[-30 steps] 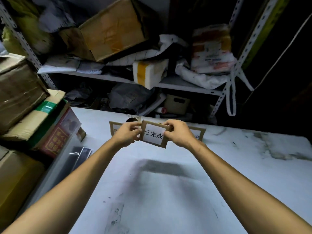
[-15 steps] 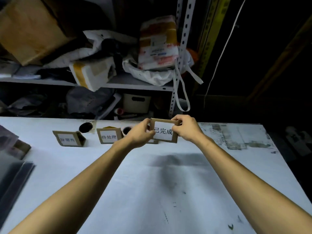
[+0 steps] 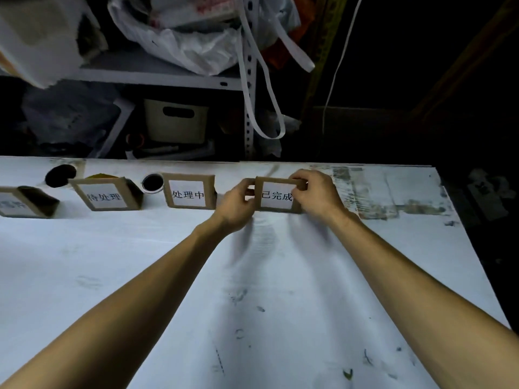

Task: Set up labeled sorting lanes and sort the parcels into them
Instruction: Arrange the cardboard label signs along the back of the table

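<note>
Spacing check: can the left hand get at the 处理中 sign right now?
Probably yes: the 处理中 sign stands just beside the left hand with nothing between, though that hand's grip is on the 已完成 sign and must let go first.

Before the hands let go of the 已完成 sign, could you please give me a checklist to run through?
1. Grip: left hand holds the left edge of the 已完成 sign, right hand pinches its top right corner: ok.
2. Base fully down on the white table: cannot tell, the lower edge is blurred.
3. Label upright and facing the person: ok.
4. Apart from the 处理中 sign, not touching: ok.
5. In line with the 处理中 and 待处理 sign along the far edge: ok.
6. Leftmost sign readable: cannot tell, it is blurred and cut off by the frame edge.
</note>
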The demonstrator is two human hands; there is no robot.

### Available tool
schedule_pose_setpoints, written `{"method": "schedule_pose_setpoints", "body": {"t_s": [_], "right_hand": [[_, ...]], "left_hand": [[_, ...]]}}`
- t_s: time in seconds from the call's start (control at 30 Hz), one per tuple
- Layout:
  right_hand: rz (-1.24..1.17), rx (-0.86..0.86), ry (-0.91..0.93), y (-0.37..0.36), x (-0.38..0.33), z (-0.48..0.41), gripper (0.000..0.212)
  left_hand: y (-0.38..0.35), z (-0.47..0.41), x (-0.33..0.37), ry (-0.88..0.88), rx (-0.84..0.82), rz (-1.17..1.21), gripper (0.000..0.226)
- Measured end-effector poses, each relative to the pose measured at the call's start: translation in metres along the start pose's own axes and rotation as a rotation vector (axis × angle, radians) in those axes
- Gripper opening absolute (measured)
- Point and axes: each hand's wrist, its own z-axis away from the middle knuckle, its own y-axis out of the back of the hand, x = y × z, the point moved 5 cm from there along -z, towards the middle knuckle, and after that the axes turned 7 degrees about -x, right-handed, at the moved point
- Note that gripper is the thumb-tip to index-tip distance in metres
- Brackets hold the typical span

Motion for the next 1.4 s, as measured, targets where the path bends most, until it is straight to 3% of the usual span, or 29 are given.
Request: {"method": "schedule_pose_setpoints", "body": {"t_s": [0.37, 0.8, 1.4], "right_hand": [[-0.003, -0.022, 0.043, 0.001, 0.005, -0.006, 0.026], [-0.124, -0.041, -0.027, 0.014, 0.002, 0.007, 0.046], [-0.118, -0.173, -0.048, 0.008, 0.002, 0.014, 0.05]], "left_hand": [[-0.005, -0.007, -0.002, 0.005, -0.041, -0.017, 0.043], [0.004, 0.004, 0.002, 0.081, -0.076, -0.128, 0.051], [0.002, 0.01, 0.004, 0.036, -0.137, -0.269, 0.056]]}}
